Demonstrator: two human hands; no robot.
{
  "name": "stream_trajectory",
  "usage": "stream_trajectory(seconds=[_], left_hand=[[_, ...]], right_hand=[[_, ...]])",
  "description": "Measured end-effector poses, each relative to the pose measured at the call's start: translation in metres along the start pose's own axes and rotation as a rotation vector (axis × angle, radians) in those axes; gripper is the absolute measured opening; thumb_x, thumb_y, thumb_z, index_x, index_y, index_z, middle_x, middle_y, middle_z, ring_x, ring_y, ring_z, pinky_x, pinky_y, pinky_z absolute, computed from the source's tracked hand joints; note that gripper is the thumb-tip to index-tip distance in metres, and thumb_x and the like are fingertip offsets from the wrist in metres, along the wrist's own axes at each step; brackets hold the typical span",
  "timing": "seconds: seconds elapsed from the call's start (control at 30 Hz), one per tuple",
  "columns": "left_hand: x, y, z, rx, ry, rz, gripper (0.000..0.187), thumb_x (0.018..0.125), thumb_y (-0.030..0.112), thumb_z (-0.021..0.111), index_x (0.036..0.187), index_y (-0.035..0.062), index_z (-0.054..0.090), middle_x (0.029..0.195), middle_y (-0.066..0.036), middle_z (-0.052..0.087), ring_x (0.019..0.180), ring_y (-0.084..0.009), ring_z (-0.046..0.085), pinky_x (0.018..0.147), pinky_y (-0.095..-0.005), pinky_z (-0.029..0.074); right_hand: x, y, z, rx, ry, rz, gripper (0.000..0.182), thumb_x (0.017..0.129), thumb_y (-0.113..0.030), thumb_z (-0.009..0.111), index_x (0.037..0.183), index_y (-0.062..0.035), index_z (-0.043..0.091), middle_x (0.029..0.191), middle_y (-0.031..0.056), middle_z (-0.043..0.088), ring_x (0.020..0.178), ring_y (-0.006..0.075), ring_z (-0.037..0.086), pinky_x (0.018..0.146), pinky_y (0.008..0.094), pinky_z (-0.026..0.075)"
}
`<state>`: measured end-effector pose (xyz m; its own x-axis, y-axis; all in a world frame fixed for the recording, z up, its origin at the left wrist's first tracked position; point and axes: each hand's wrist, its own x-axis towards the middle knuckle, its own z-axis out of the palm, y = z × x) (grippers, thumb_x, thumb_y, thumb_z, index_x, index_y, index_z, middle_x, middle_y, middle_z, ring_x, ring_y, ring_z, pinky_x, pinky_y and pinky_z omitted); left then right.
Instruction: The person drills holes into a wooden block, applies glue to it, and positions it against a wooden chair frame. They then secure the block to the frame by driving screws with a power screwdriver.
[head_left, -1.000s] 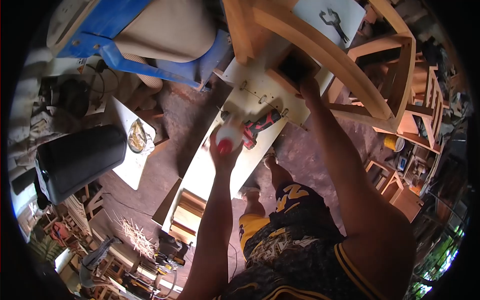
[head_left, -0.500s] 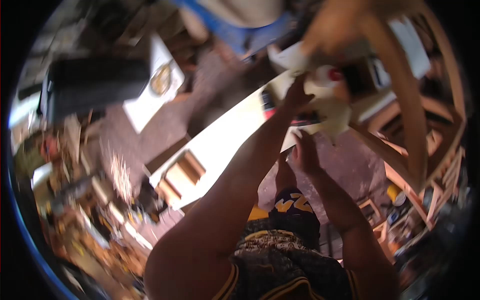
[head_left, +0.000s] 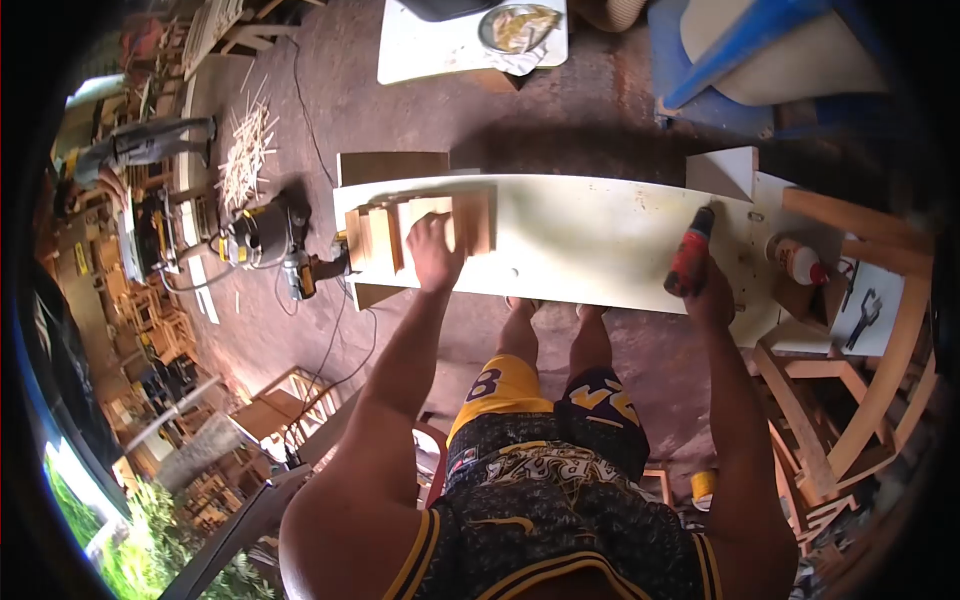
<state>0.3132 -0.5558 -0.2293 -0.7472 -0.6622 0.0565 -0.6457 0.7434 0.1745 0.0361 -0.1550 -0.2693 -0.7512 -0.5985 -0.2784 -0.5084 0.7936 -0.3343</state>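
My right hand [head_left: 712, 298] is wrapped round a red and black cordless drill [head_left: 690, 258], held over the right part of a long pale board [head_left: 580, 235]. Toward the board's left end, my left hand [head_left: 437, 255] has its fingers curled over a wooden block [head_left: 428, 212], one of several brown wood pieces grouped there. Slight blur covers these pieces, and the undersides of the left fingers are hidden.
A white bottle with a red cap [head_left: 800, 262] and a dark clamp-like tool [head_left: 866, 318] lie at the right. Wooden frames [head_left: 850, 400] stand beyond. Power tools [head_left: 262, 235] with cords are on the floor at left, near another person [head_left: 140, 150]. A blue chair [head_left: 700, 80] is at upper right.
The view has swung round and steadied. My left hand has gone from the board's right end to the wood pieces at left; my right hand now holds the drill.
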Motion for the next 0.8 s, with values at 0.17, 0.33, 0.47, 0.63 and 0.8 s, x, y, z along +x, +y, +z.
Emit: stream_trajectory(seconds=[0.17,0.33,0.47,0.63,0.8], left_hand=[[0.053,-0.005,0.030,0.400,-0.449,0.149,0.070,0.077,0.042,0.072,0.134,0.0090,0.048,0.143,-0.016,0.039,0.142,-0.0343,0.019,0.115,-0.0576,0.007],[0.100,-0.003,0.072,0.436,-0.697,0.217,0.071,0.068,0.037,0.081,0.128,0.0116,0.051,0.133,-0.012,0.051,0.133,-0.0312,0.037,0.115,-0.0576,0.008],[0.137,0.009,0.056,0.231,-0.865,0.321,0.069,0.063,0.031,0.085,0.124,0.0167,0.056,0.123,-0.011,0.059,0.123,-0.0282,0.047,0.106,-0.0494,0.030],[0.137,0.041,0.074,-0.002,-0.665,0.356,0.071,0.066,0.034,0.082,0.129,0.0182,0.052,0.129,-0.010,0.054,0.122,-0.0297,0.047,0.099,-0.0463,0.036],[0.064,0.055,0.103,-0.354,-0.061,0.097,0.102,0.067,0.051,0.077,0.144,0.0029,0.029,0.143,-0.021,0.036,0.135,-0.0372,0.032,0.110,-0.0485,0.027]], right_hand=[[-0.071,-0.051,0.011,0.856,0.014,0.178,0.038,0.088,-0.023,0.063,0.122,-0.0092,0.053,0.096,0.0069,0.063,0.083,0.0204,0.064,0.078,0.0353,0.052],[-0.111,-0.128,0.002,0.777,0.189,-0.001,0.034,0.089,-0.008,0.059,0.121,-0.0056,0.052,0.098,0.0059,0.062,0.086,0.0130,0.059,0.075,0.0279,0.049],[-0.118,-0.141,0.015,1.027,0.031,0.132,0.038,0.085,-0.008,0.063,0.121,-0.0052,0.052,0.100,0.0067,0.062,0.087,0.0134,0.059,0.073,0.0282,0.050],[-0.093,-0.150,0.038,1.337,-0.039,0.323,0.039,0.082,-0.010,0.068,0.118,-0.0048,0.054,0.098,0.0063,0.063,0.087,0.0147,0.060,0.074,0.0291,0.051],[-0.033,-0.183,0.007,0.614,0.008,0.022,0.046,0.078,-0.015,0.072,0.120,-0.0057,0.057,0.103,0.0109,0.066,0.096,0.0223,0.065,0.082,0.0346,0.051]])
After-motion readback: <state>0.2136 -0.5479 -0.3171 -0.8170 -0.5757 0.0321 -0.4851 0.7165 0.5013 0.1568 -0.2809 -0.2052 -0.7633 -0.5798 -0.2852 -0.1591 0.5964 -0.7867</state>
